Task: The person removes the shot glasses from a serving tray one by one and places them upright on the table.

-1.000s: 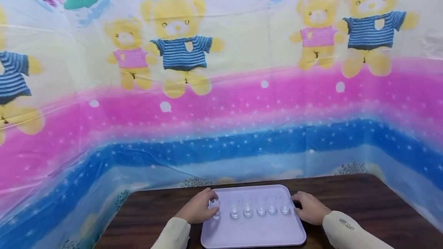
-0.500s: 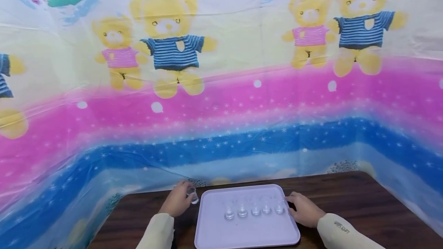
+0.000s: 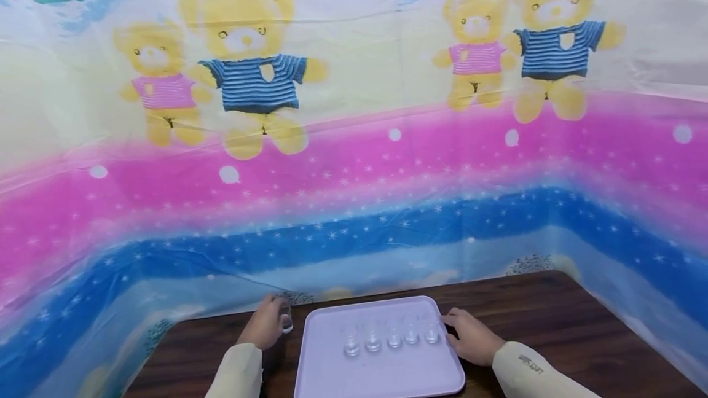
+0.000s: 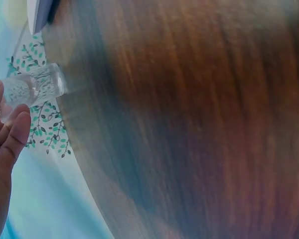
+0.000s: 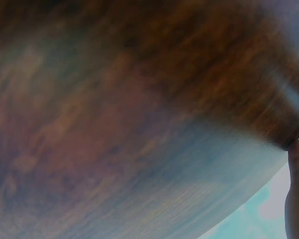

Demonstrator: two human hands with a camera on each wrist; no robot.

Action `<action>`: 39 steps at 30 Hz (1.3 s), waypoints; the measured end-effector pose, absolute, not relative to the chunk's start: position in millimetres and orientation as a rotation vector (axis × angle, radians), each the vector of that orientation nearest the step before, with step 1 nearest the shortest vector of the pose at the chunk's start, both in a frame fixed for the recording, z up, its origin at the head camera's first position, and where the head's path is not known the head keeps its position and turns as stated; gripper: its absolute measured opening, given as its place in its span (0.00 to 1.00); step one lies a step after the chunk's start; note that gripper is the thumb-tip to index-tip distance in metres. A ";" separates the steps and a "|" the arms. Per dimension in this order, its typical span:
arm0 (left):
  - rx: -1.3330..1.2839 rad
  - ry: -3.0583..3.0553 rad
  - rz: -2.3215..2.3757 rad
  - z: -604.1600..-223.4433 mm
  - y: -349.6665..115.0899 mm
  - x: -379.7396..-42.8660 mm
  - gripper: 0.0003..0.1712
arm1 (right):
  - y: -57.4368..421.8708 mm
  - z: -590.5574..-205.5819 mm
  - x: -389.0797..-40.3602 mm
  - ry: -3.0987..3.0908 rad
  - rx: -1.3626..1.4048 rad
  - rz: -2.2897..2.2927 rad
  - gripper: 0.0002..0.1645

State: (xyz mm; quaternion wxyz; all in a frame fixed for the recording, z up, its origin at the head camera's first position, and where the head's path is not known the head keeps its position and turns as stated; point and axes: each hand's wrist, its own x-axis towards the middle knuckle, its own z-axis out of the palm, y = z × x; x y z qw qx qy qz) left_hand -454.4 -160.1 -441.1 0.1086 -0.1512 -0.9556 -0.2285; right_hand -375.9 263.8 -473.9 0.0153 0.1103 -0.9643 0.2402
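Observation:
A small clear glass is held between the thumb and fingers of my left hand, just left of the tray. In the left wrist view the glass lies sideways across the picture, its thick end close over the table's edge. On the pale lilac tray, several matching glasses stand in a row. My right hand rests against the tray's right rim with its fingertips. In the right wrist view, only straight fingers of that hand show at the right border.
The dark wooden table extends on both sides of the tray. Behind it hangs a printed curtain with bears, close along the table's back edge.
My left hand has lifted one glass off the tray's left side and carried it left over the table. My right hand stays at the tray's right rim. The head view has swung slightly right.

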 end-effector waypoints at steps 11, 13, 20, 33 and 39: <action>-0.512 -2.662 -0.609 -436.4 -152.9 -451.0 0.23 | 262.7 -473.6 -373.9 -2.984 0.343 0.752 0.23; -0.581 -2.599 -0.602 -431.5 -145.4 -445.9 0.20 | 263.4 -473.4 -373.6 -2.988 0.342 0.754 0.23; -0.878 -2.563 -0.637 -427.8 -109.9 -425.9 0.14 | 264.4 -472.4 -373.0 -3.001 0.299 0.734 0.23; -1.018 -2.647 -0.729 -432.7 -87.7 -411.5 0.18 | 261.2 -474.1 -375.6 -3.001 0.320 0.737 0.24; -1.051 -2.647 -0.721 -437.0 -84.1 -411.3 0.19 | 262.0 -475.5 -375.4 -2.997 0.334 0.740 0.24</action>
